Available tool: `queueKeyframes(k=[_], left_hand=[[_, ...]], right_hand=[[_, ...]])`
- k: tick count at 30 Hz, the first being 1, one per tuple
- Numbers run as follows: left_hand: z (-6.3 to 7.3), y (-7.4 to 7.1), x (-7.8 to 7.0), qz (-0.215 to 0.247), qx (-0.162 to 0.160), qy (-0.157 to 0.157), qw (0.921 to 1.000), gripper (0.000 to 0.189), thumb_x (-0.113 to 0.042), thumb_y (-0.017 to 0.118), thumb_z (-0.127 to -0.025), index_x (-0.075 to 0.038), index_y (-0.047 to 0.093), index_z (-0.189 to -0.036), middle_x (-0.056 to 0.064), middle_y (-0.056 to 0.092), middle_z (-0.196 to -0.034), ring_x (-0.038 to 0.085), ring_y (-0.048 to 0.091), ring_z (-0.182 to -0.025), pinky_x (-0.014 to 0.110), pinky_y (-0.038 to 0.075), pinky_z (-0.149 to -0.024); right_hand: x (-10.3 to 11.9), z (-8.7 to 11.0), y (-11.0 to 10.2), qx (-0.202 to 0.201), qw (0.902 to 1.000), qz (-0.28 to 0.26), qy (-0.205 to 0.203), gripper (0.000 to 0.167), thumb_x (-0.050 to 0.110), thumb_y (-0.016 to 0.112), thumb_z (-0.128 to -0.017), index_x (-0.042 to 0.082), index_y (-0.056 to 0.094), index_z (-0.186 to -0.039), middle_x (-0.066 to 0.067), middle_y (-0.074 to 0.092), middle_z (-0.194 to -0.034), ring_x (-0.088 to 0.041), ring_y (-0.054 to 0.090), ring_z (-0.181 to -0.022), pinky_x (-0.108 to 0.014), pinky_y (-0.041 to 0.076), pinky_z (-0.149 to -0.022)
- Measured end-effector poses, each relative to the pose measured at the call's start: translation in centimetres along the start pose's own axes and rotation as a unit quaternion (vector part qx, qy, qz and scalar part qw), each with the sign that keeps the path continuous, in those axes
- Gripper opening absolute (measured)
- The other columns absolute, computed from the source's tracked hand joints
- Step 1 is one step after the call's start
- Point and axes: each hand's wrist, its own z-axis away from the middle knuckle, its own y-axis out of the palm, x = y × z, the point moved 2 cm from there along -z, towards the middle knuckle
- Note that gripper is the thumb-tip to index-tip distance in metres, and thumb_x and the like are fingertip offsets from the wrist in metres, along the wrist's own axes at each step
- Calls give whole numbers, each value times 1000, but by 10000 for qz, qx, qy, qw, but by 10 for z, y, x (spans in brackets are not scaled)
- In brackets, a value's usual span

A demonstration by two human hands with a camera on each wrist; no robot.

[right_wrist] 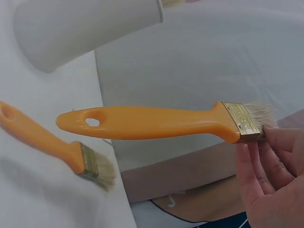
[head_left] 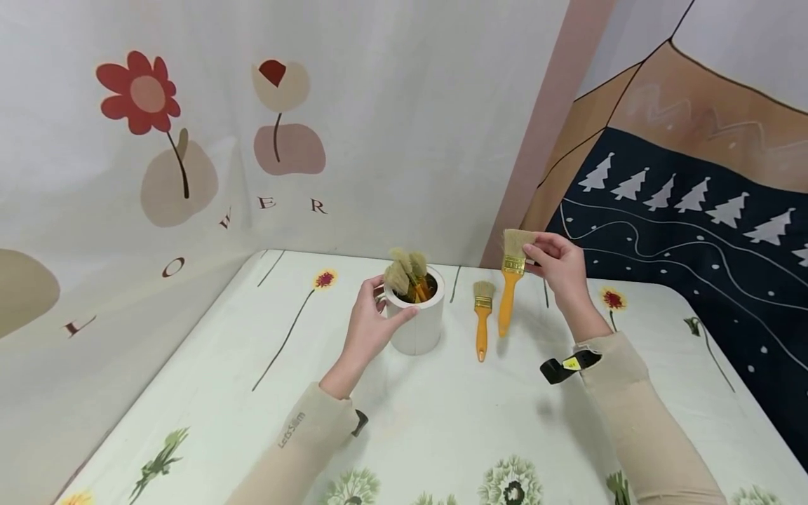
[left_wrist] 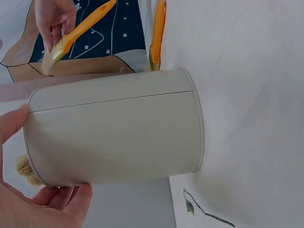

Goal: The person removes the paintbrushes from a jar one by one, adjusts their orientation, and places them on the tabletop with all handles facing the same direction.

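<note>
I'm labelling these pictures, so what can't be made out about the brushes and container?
Head view: lower handles of the orange-handled brushes inside the white cylindrical container, hidden by its wall.
Left wrist view: most bristles of the orange-handled brush on the flowered white table, behind the container.
Right wrist view: container's rim, cut by the top edge.

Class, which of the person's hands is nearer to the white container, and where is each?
Left. The left hand grips the white container near its rim; the right hand is away to its right, holding a brush by the bristle end.
</note>
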Motion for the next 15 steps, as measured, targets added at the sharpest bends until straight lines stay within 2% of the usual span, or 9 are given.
queueKeyframes(k=[7,15], left_hand=[[2,-1,-1,14,19,15,10000,77,-18,79,-86,0,35,-146,17,41,-151,35,43,-140,46,41,-119],[0,-1,0,44,20,28,10000,76,-18,79,-85,-1,35,-145,17,41,-151,35,43,-140,46,41,-119]], right_hand=[[-15,-3,-2,-100,9994,231,244,14,15,66,-96,23,64,-107,22,65,-86,6,65,-81,-14,60,-73],[-30,-7,-2,-90,9991,104,393,14,10,66,-96,20,64,-105,23,66,-80,7,66,-75,-13,60,-69]])
